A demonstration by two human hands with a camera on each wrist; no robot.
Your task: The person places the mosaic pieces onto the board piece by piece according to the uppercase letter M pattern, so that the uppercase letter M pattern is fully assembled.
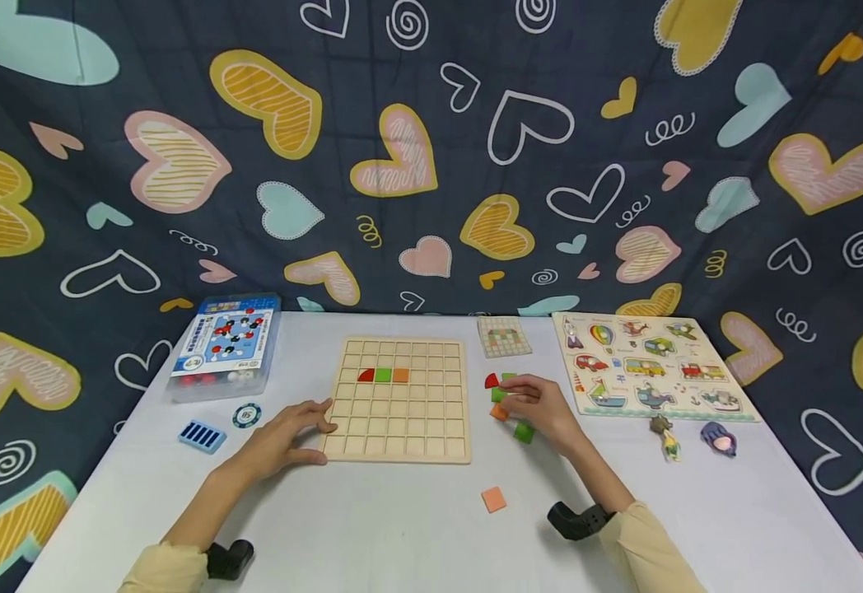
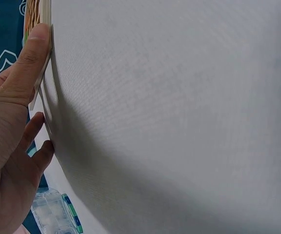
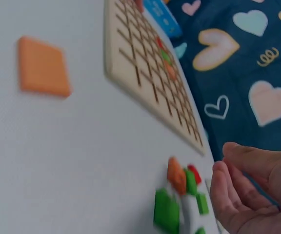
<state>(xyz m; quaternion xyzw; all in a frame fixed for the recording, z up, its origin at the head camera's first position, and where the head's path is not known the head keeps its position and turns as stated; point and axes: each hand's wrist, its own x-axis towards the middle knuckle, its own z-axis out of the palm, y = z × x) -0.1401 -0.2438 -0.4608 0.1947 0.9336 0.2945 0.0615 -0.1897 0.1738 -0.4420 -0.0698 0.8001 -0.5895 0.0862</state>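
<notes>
Head view: left hand lay flat-fingered against the wooden grid board. The right hand hovered relaxed, holding nothing, over square tiles; only the right wrist view showed this.

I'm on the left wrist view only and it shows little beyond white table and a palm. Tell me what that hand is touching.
Observer: The left hand rests with straight fingers against the lower left corner of a wooden grid board.
Operator: Report what sits in the board.
Observer: Three pieces in one row: a red piece, a green piece, an orange piece, side by side.
Operator: Now give me the other hand.
Observer: The right hand is over a small cluster of loose tiles to the right of the board; whether it grips one is not clear.
Operator: Name anything lying apart from that cluster.
Observer: One orange tile lies alone nearer the person.
</notes>
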